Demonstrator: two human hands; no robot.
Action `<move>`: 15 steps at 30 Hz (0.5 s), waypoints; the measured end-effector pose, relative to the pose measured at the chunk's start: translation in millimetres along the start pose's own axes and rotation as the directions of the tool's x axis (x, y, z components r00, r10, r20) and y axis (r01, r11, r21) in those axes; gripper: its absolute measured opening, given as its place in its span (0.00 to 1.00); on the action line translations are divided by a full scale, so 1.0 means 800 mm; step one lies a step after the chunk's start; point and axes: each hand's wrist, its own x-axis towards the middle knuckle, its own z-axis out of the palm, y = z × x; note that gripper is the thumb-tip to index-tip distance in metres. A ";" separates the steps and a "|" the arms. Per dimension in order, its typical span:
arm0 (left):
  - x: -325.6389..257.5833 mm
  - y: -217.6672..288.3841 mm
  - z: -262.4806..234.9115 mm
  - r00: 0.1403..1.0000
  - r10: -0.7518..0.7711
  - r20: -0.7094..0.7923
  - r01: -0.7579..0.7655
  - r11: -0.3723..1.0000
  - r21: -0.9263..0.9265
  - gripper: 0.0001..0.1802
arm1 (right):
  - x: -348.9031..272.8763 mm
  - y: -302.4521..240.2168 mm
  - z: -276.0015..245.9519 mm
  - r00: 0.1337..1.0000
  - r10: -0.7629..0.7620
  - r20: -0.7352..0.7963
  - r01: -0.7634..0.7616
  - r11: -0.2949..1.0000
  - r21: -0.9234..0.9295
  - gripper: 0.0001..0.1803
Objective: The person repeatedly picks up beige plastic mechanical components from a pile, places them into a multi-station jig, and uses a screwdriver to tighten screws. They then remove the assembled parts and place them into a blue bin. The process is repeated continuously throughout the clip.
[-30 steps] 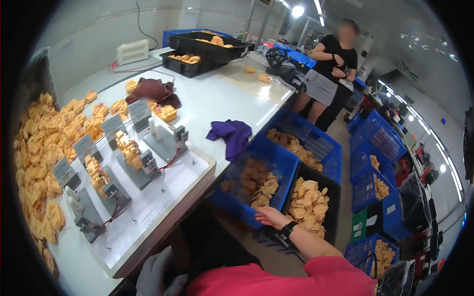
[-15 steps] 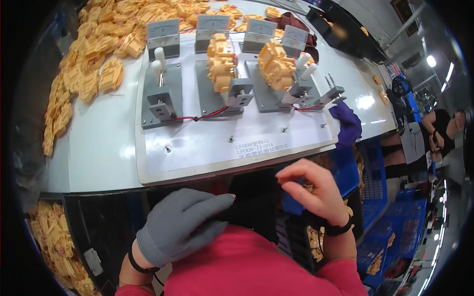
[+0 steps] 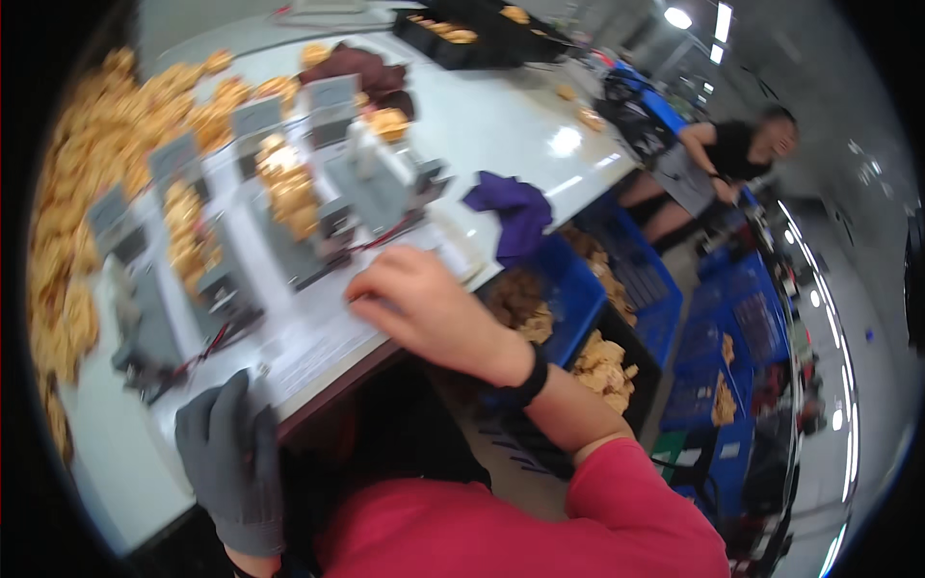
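Note:
My left hand [image 3: 231, 460], in a grey glove, hovers at the front left edge of the white board [image 3: 332, 349]. Its fingers are loosely extended and hold nothing visible. Over the board's front right part is my bare right hand [image 3: 412, 303], fingers bent, a small gap to the thumb, nothing seen between them. Beyond it stand grey test fixtures with panel meters [image 3: 258, 120]. One yellow plastic gearbox-like part [image 3: 287, 188] sits upright on a middle fixture, and another yellow part [image 3: 188, 236] on the fixture to its left. Red and black wires [image 3: 381, 239] run between the fixtures.
Yellow parts lie in a large heap [image 3: 92, 183] on the left of the table. A purple cloth [image 3: 511, 207] hangs at the table's right edge, above blue crates [image 3: 631, 265] and a dark bin of yellow parts [image 3: 607, 371]. Another person [image 3: 718, 164] sits farther right.
My view has turned right, so the fixtures appear farther left and tilted. Both hands have risen from near my lap to the board's front edge, the right one reaching over it.

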 end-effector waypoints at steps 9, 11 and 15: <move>0.029 0.009 0.028 0.990 -0.069 0.125 0.069 0.998 0.003 0.09 | -0.012 0.020 0.000 0.996 -0.014 -0.087 0.021 0.996 0.087 0.05; 0.026 0.003 0.031 0.992 -0.074 0.103 0.075 0.997 -0.004 0.07 | -0.009 0.021 0.006 0.994 -0.028 -0.102 0.039 0.994 0.100 0.06; 0.025 -0.003 0.031 0.997 -0.048 0.062 0.048 0.999 -0.004 0.05 | -0.012 0.017 0.010 0.990 -0.023 -0.137 0.033 0.997 0.067 0.06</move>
